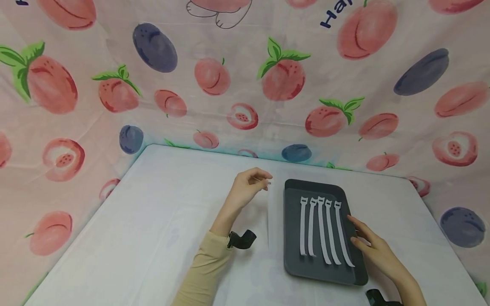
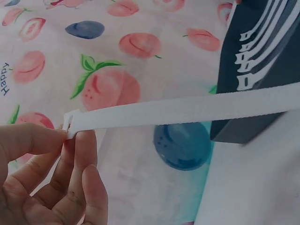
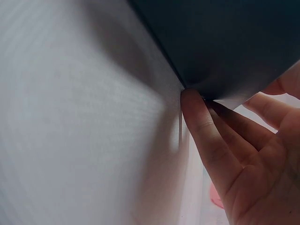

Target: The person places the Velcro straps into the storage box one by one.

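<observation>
My left hand [image 1: 246, 189] is raised left of the tray and pinches a white hook-and-loop cable tie [image 2: 187, 110] by its slotted head between thumb and fingers. In the left wrist view the tie's band stretches to the right. A dark grey rectangular tray [image 1: 317, 272] is on the white table, with several similar white ties [image 1: 322, 229] side by side in it, slotted heads at the far end. My right hand [image 1: 377, 250] holds the tray's right edge. In the right wrist view, fingertips [image 3: 193, 101] meet the tray's lower edge; the thumb is partly hidden.
A white cloth covers the table [image 1: 160, 238]. Behind it and at its sides hangs a pink curtain [image 1: 237, 42] printed with peaches and blue fruit. A black wrist camera [image 1: 242, 240] sticks out beside my left wrist, another [image 1: 377, 297] by the right.
</observation>
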`<act>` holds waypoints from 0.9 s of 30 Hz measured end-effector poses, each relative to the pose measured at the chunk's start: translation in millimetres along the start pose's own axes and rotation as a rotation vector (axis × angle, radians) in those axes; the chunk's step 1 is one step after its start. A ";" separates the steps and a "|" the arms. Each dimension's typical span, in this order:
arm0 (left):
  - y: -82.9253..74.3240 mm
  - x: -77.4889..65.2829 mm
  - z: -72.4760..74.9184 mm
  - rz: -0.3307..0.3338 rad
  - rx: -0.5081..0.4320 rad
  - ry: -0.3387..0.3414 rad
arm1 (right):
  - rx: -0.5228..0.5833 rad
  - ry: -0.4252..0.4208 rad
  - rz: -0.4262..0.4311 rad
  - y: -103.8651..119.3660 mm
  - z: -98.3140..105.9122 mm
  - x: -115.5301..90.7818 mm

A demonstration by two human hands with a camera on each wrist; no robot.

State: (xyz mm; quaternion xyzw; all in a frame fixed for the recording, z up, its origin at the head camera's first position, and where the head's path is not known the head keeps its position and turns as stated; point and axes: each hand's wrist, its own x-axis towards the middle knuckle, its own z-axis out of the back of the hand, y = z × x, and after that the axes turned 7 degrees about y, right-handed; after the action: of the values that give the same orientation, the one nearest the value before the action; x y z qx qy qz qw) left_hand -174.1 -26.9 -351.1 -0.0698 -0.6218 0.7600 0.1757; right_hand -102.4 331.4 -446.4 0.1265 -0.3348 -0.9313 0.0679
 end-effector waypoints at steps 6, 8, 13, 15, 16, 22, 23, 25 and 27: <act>-7.8 -3.9 1.5 -0.013 -0.012 -0.010 | 0.007 0.002 0.000 0.4 -0.4 -0.8; -10.6 -5.4 1.6 -0.014 -0.020 -0.013 | 0.007 0.004 -0.006 0.8 -0.6 -1.0; -18.2 -9.5 0.6 -0.029 -0.051 -0.019 | 0.004 0.005 -0.010 -0.5 -0.9 -0.7; -21.1 -11.0 -0.4 -0.035 -0.058 -0.026 | 0.004 0.004 -0.008 -1.7 -0.7 -0.3; -22.5 -11.7 -1.0 -0.038 -0.058 -0.031 | 0.005 0.003 -0.011 -2.0 -0.8 -0.3; -30.0 -15.9 -4.7 -0.055 -0.068 -0.059 | 0.004 0.004 -0.020 -1.0 -1.1 0.2; -31.2 -16.7 -5.5 -0.062 -0.074 -0.063 | 0.002 0.004 -0.021 -0.6 -1.2 0.2; -33.1 -17.7 -7.3 -0.078 -0.090 -0.062 | -0.001 0.005 -0.024 -0.1 -1.4 0.0; -34.8 -18.8 -10.0 -0.093 -0.103 -0.060 | -0.001 0.009 -0.024 -0.2 -1.5 -0.1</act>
State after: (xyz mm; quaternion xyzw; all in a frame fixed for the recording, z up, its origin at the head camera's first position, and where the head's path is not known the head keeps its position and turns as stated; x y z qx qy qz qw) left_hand -147.1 -18.7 -321.7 -0.0267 -0.6675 0.7199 0.1883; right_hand -101.9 330.7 -447.6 0.1346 -0.3326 -0.9316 0.0581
